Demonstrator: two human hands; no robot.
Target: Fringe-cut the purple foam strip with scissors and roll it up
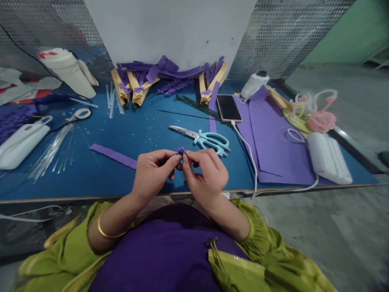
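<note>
Between the fingertips of both hands is a small purple piece of paper or foam (181, 150), gathered into a little bunch; most of it is hidden by the fingers. My left hand (153, 172) pinches its left side with thumb and forefinger. From the other side my right hand (207, 172) grips it in the same way. A purple strip (112, 155) lies on the table to the left, its right end passing behind my left hand. Just beyond my right hand rest light-blue-handled scissors (202, 138), blades pointing left.
Small lavender bouquets in tan wrapping (138, 89) lean at the back. A phone (229, 108) with a white cable lies beside purple sheets (273, 150). A white power bank-like box (329, 158) sits at right. Clear sticks (57, 148) and a glue gun (56, 98) are at left.
</note>
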